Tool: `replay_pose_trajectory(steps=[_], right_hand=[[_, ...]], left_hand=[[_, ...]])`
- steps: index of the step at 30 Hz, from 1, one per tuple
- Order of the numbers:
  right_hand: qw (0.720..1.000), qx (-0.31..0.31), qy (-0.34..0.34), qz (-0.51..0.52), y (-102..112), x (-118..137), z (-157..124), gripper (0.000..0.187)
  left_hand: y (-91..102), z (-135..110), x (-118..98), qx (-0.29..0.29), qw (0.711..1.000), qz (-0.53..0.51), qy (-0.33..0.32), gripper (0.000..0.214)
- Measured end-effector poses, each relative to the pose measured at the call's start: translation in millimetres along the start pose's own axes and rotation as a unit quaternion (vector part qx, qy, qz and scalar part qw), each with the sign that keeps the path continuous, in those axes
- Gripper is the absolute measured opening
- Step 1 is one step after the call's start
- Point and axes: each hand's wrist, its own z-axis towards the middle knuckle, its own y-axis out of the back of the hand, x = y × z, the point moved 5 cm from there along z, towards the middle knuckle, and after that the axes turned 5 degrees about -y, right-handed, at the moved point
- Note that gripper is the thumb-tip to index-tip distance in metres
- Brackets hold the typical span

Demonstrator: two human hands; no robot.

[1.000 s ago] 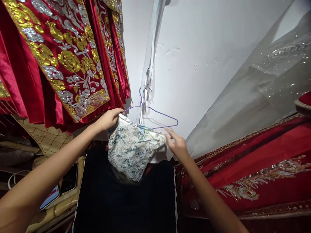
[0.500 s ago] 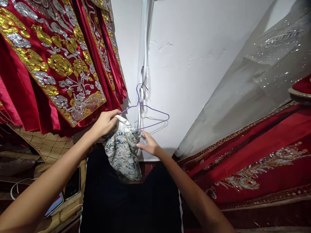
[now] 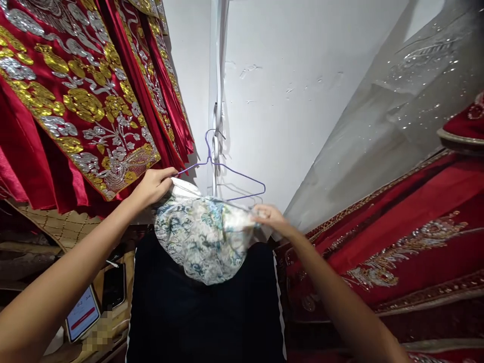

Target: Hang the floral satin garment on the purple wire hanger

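Your left hand (image 3: 153, 184) pinched the floral cloth (image 3: 204, 237) at the left end of the purple wire hanger (image 3: 237, 173); your right hand (image 3: 266, 216) gripped the cloth's other edge just below the hanger's right end; your hands stood apart, the cloth stretched between them under the hanger; red embroidered garments (image 3: 83, 101) hung left of the hanger; a phone (image 3: 81, 312) lay well below it, to the left.

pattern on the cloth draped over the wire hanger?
The cloth is white with a blue-green swirling print; the head view shows it best.
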Motion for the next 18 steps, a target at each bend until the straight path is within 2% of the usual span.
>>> replay_pose_trajectory(steps=[3,4,6,9,11,13,15,16,18], right_hand=[[0.984,-0.168,0.036,0.044,61,2,17,0.058],[0.975,-0.211,0.046,0.042,73,2,23,0.064],[0.966,-0.252,0.057,0.027,81,4,35,0.066],[0.970,-0.235,0.059,0.027,78,5,47,0.046],[0.982,-0.181,0.048,0.037,74,7,47,0.034],[0.993,-0.096,0.015,0.073,69,9,43,0.034],[0.991,-0.041,-0.016,0.130,61,10,35,0.043],[0.988,-0.038,-0.022,0.150,56,11,31,0.046],[0.986,-0.090,0.009,0.138,42,15,24,0.048]], left_hand=[[-11.3,4,-3,0.011,1.000,-0.015,0.011,0.037],[-13.5,5,-4,0.008,1.000,-0.017,0.017,0.038],[-15.0,7,-3,0.004,0.999,-0.016,0.030,0.039],[-10.9,4,3,0.018,0.999,0.000,0.042,0.040],[-3.9,0,9,0.022,0.999,0.018,0.036,0.040],[4.2,-4,13,-0.002,0.999,0.029,0.023,0.040],[7.1,-7,15,-0.037,0.999,0.024,0.030,0.044],[4.6,-8,14,-0.048,0.998,0.014,0.044,0.046],[-8.4,-6,10,-0.051,0.996,-0.013,0.071,0.046]])
